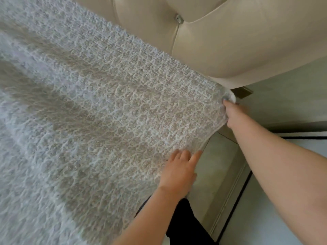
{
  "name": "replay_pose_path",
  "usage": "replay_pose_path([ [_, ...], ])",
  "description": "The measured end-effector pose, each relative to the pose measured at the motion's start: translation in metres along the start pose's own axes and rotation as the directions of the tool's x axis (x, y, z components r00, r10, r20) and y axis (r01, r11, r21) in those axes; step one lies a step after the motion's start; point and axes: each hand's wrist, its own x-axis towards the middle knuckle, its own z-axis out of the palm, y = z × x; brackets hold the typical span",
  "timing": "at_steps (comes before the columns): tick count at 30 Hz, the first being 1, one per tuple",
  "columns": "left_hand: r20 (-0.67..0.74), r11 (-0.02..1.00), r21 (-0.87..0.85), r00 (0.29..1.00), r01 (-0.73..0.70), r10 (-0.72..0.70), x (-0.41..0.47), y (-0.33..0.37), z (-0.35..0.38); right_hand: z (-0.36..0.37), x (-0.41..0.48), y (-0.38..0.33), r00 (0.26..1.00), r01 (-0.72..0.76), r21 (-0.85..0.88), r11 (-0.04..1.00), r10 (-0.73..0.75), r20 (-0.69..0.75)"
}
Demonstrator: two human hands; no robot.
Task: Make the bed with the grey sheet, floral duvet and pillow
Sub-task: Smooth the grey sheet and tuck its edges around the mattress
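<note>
Beige tufted headboard (230,41) at upper right, grey sheet (106,112) spread across the left.
Right hand (233,114) pinches its corner at centre right, probably to pull it taut; left hand (178,168) presses flat at lower centre, steadying the edge.

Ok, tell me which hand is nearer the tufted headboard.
Right. The right hand grips a corner of the grey sheet just below the headboard. The left hand lies flat on the sheet's side edge, farther from the headboard.
</note>
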Motion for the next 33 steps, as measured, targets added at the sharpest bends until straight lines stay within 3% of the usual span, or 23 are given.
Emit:
replay_pose_path([
  [2,-0.063,0.997,0.050,0.996,-0.054,0.058,-0.020,0.007,0.012,0.007,-0.019,0.018,0.977,-0.109,0.042,0.993,0.099,0.187],
  [4,-0.219,0.998,0.018,0.974,-0.052,0.055,-0.052,0.011,0.018,0.014,-0.042,0.037,0.943,-0.160,0.080,0.984,0.128,0.306],
  [6,-0.400,1.000,0.001,0.916,0.005,-0.004,-0.090,0.007,0.025,0.022,-0.066,0.059,0.939,-0.183,0.134,0.974,0.133,0.316],
  [9,-0.525,0.975,0.040,0.835,0.217,-0.164,-0.145,-0.022,0.043,0.027,-0.078,0.102,0.959,-0.209,0.235,0.949,0.152,0.241],
  [11,-0.494,0.931,0.063,0.822,0.359,-0.283,-0.185,-0.048,0.058,0.032,-0.106,0.128,0.966,-0.203,0.234,0.951,0.155,0.205],
  [14,-0.418,0.860,0.034,0.789,0.509,-0.450,-0.232,-0.074,0.070,0.036,-0.155,0.160,0.947,-0.213,0.191,0.958,0.154,0.283],
  [17,-0.396,0.695,-0.249,0.584,0.675,-0.709,-0.254,-0.075,0.069,0.036,-0.198,0.185,0.868,-0.254,0.141,0.957,0.161,0.470],
  [19,-0.329,0.570,-0.462,0.466,0.679,-0.821,-0.263,-0.073,0.066,0.037,-0.220,0.199,0.817,-0.195,0.019,0.981,0.151,0.557],
  [21,-0.266,0.589,-0.479,0.531,0.651,-0.804,-0.271,-0.073,0.066,0.035,-0.231,0.213,0.865,-0.101,-0.066,0.993,0.120,0.488],
  [24,-0.226,0.737,-0.320,0.708,0.595,-0.669,-0.271,-0.066,0.070,0.027,-0.221,0.217,0.940,-0.029,-0.091,0.995,0.058,0.336],
  [27,-0.115,0.831,-0.062,0.823,0.552,-0.556,-0.253,-0.045,0.058,0.012,-0.206,0.213,0.968,-0.024,-0.079,0.997,0.043,0.248],
  [30,0.101,0.880,0.176,0.882,0.440,-0.461,-0.237,-0.020,0.040,-0.003,-0.196,0.222,0.986,-0.010,-0.107,0.994,0.028,0.165],
  [33,0.125,0.922,0.202,0.924,0.332,-0.360,-0.224,0.001,0.036,-0.008,-0.190,0.233,0.997,0.007,-0.134,0.991,0.003,0.081],
])
